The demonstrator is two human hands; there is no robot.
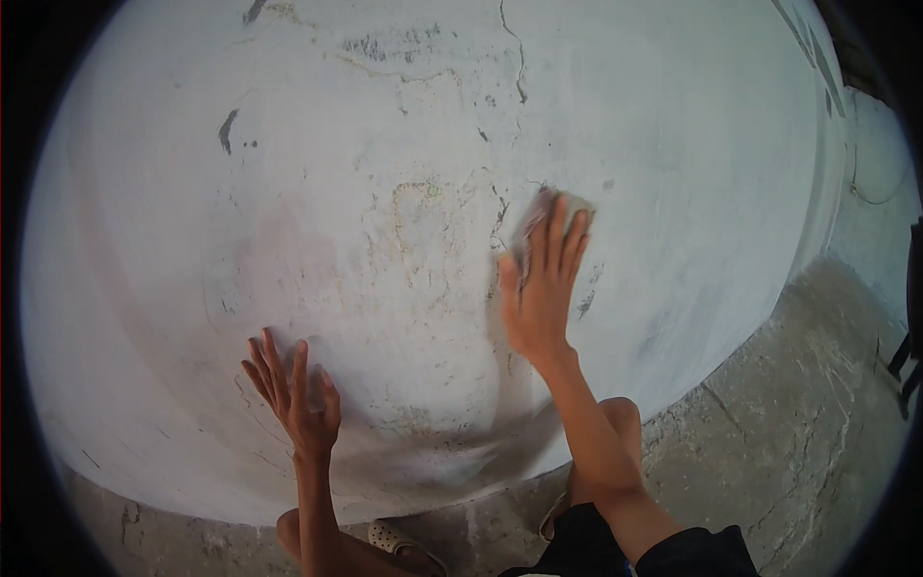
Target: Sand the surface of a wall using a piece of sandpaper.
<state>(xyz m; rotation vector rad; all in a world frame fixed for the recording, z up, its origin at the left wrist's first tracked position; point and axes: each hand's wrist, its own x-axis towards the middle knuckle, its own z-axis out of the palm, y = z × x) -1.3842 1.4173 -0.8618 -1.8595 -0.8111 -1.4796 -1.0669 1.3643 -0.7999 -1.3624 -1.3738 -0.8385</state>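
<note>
My right hand [538, 288] presses a small pale sheet, likely sandpaper [567, 207], flat against a white, cracked wall [365, 192]. Only the sheet's upper edge shows past my fingertips. My left hand [293, 389] rests lower left on the same wall, fingers spread and palm against the surface, holding nothing. The wall around both hands is patchy, with yellowish stains, hairline cracks and chipped paint.
A rough grey concrete floor [798, 423] meets the wall along a curved line at the lower right. My knees [620, 413] and a light sandal [394, 539] show at the bottom. A thin wire [870, 197] hangs on the far right wall.
</note>
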